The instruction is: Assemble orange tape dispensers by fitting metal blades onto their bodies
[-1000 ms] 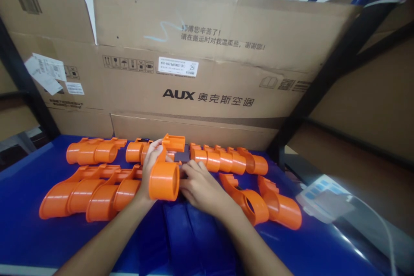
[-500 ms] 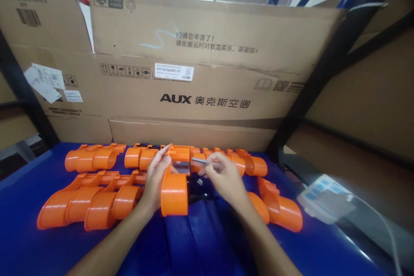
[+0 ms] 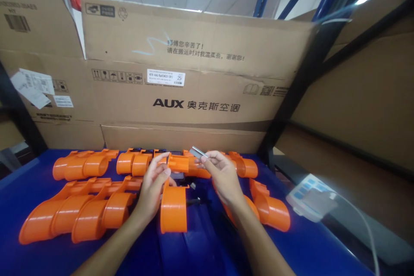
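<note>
My left hand (image 3: 153,187) grips an orange plastic part (image 3: 174,211) by its narrow upper section, with the wide round cup hanging below. To its right, my right hand (image 3: 223,177) pinches a small flat metal piece (image 3: 198,152) between thumb and fingers. The metal piece is tilted, a little above and right of the orange part and apart from it. Rows of similar orange parts lie on the blue surface, at the left (image 3: 93,220) and at the right (image 3: 276,212).
A large cardboard sheet (image 3: 194,116) stands behind the blue surface (image 3: 129,258). Black frame posts rise at both sides. A white and blue device (image 3: 310,198) with a pale cable sits at the right.
The metal piece has been raised and tilted by my right hand, showing more of its flat face. The whole view has shifted slightly.
</note>
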Available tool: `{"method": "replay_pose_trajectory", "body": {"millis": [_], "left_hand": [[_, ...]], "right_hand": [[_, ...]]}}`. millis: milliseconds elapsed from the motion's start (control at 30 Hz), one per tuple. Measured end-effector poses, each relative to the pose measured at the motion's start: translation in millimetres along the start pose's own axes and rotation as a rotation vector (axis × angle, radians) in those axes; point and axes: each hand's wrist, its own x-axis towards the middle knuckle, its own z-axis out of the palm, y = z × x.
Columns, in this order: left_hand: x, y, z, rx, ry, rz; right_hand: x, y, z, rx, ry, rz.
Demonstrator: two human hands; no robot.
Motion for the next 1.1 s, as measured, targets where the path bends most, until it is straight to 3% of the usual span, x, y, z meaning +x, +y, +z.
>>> {"method": "replay_pose_trajectory", "body": {"millis": [100,300,667,833,1000,1100], "left_hand": [[2,-3,-2.7,0.010,0.003,0.007],[5,-7,-7.4,0.047,-0.002,0.014],[5,-10,-7.3,0.005,0.024,-0.004],[7,-12,-9.3,0.036,0.074,0.007],[8,-20,-14.9,0.094,0.030,-0.048],[7,-24,-15.9,0.158,0.040,-0.010]], "right_hand": [[-2,-1,2,0.023,-0.047,0.036],[-2,3,3,0.038,0.031,-0.017],[-1,10,3,-0.042,0.064,-0.041],[-3,7,2,-0.155,0.033,-0.084],[-8,6,7,-0.269,0.008,-0.110],[-12,7,12,-0.348,0.010,-0.165]]}}
